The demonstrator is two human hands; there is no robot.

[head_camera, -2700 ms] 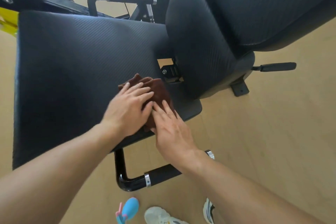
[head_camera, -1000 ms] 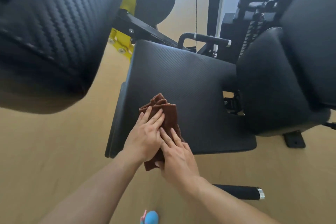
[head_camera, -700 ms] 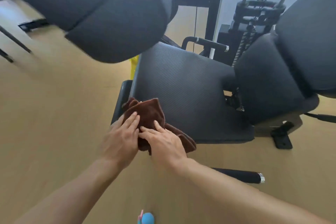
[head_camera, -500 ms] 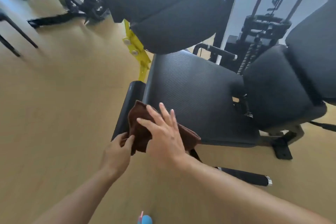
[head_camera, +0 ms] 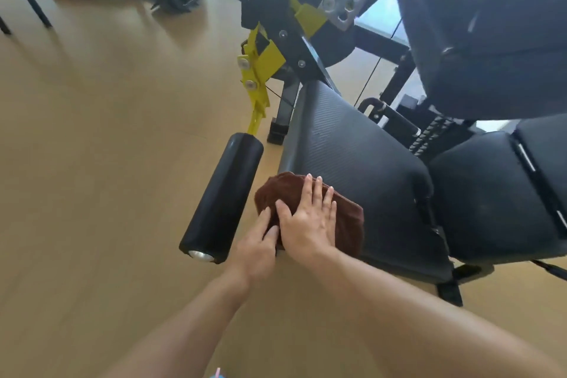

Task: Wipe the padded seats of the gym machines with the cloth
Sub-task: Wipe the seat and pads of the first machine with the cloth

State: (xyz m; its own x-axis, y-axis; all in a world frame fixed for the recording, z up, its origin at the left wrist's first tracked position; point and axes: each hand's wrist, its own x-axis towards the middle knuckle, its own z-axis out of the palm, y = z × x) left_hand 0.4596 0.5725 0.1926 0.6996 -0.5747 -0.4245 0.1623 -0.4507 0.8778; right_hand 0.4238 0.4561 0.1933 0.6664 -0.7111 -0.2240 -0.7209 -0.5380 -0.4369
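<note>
Fingers (head_camera: 266, 222) of the left hand (head_camera: 256, 250) lie nearly straight against the near left edge of the brown cloth (head_camera: 348, 224), gripping nothing, just right of the black foam roller (head_camera: 224, 196). The right hand (head_camera: 308, 222) presses flat on the cloth, its fingers straight and slightly spread. The cloth sits on the front corner of the ribbed black seat pad (head_camera: 362, 144); the back pad (head_camera: 491, 193) is farther right.

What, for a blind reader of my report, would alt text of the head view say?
A person's right hand presses a crumpled brown cloth flat on the near corner of a black ribbed padded seat, the left hand touching the cloth's near edge. A black cylindrical roller pad sits beside the seat, above a tan floor.
</note>
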